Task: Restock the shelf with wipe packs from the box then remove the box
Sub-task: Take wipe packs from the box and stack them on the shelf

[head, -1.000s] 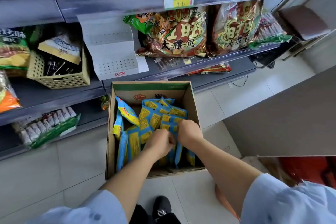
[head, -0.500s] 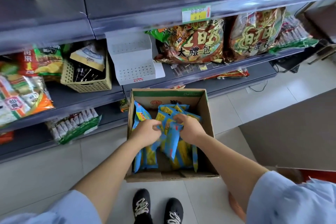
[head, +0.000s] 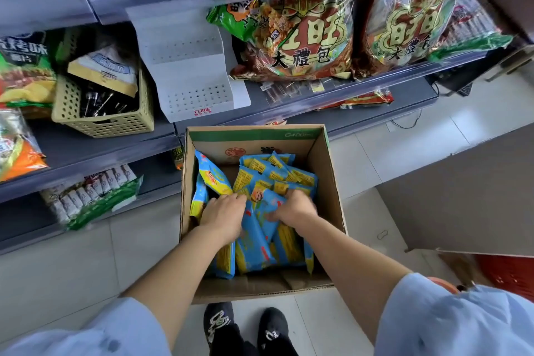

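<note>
Our two hands have sunk a little lower into the box (head: 332, 182) since a moment ago, and our head has tipped down, so our feet show more. The gray shelf (head: 101, 150) runs across the top and left. The floor (head: 57, 263) holds the box, which sits right in front of the shelf with its top open. Two big red snack bags (head: 303, 37) lie on the shelf above the box. A white divider (head: 187, 66) stands to their left, and a yellow basket (head: 109, 124) sits further left. The blue and yellow wipe packs (head: 260, 237) are all inside the box, leaning in a messy pile. Our left hand (head: 224, 215) is in among them, its grip curled round some packs. Our right hand (head: 296, 208) is a bit blurry, but its grip holds packs too, thumb on a blue one. Our black shoes (head: 219, 324) stand on our side of the box.
</note>
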`<state>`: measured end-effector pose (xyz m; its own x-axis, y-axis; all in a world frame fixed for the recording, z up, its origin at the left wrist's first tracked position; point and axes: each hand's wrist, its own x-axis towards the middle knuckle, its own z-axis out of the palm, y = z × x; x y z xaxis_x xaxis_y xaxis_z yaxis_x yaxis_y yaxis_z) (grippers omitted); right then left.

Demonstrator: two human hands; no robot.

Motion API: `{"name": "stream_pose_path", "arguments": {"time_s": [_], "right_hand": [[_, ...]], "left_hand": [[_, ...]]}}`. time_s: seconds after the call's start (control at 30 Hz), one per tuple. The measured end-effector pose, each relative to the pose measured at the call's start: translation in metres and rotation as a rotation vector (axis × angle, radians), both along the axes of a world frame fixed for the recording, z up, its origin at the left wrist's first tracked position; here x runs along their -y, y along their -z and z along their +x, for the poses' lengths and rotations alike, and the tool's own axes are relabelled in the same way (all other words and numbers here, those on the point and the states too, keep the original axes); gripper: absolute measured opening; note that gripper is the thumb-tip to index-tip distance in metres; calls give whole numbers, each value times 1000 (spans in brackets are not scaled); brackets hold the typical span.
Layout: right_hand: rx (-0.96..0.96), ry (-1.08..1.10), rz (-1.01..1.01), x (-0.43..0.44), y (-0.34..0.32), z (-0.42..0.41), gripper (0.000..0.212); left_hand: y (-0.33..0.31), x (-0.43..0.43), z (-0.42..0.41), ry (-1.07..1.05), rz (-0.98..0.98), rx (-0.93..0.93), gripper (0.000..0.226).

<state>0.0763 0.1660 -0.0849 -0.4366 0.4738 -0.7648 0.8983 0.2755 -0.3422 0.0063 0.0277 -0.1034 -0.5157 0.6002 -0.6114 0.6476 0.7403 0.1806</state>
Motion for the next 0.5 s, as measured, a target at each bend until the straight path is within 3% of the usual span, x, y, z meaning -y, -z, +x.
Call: {"name": "stream_pose_path", "arguments": {"time_s": [0.17,0.33,0.4,0.5], "right_hand": [[-174,164,-50,-1,-7,-10,37],[-367,220,61,-11,-38,-15,15],[-395,211,152,-17,-55,-16,19],[-314,114,200,-22,-76,-14,23]], "left_hand": [[-17,3,-9,-76,138,89,21],[-52,12,-18,-193,265,179,32],[-70,17,-21,-275,338,215,22],[-92,29,-26,-366,414,336,23]]}}
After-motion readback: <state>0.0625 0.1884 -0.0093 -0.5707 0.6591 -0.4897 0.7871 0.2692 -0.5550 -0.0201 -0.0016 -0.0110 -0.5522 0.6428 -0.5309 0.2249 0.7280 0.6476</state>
